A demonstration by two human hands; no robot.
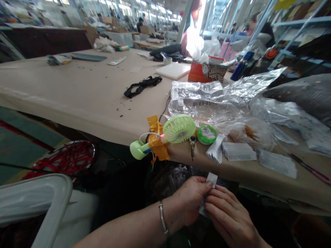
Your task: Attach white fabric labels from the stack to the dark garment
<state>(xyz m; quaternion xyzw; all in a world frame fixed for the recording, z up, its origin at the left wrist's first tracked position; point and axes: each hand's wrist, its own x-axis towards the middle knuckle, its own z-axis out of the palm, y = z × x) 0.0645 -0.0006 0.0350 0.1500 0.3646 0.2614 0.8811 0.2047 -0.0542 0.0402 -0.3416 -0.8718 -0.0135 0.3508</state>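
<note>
My left hand [190, 198], with a bracelet [162, 217] on its wrist, pinches a white label [212, 178] just off the table's front edge. Its thumb lies on the label, and one end sticks out above the fingers. Against it, from the right, my right hand [229, 215] is closed on the same label, whose lower part shows between the palms. On the table beyond lie stacks of printed labels [239, 151], a folded bunch of label strips [216, 148] and a round green tin [207, 134]. A pointed metal tool [192, 148] juts over the edge.
A green fan [179, 128] is taped to the table edge. Plastic bags [204, 100] cover the table's right side, and tweezers [310, 168] lie at far right. A black strap [142, 86] lies farther back. A white bin [59, 206] stands at lower left; a person [266, 32] is behind.
</note>
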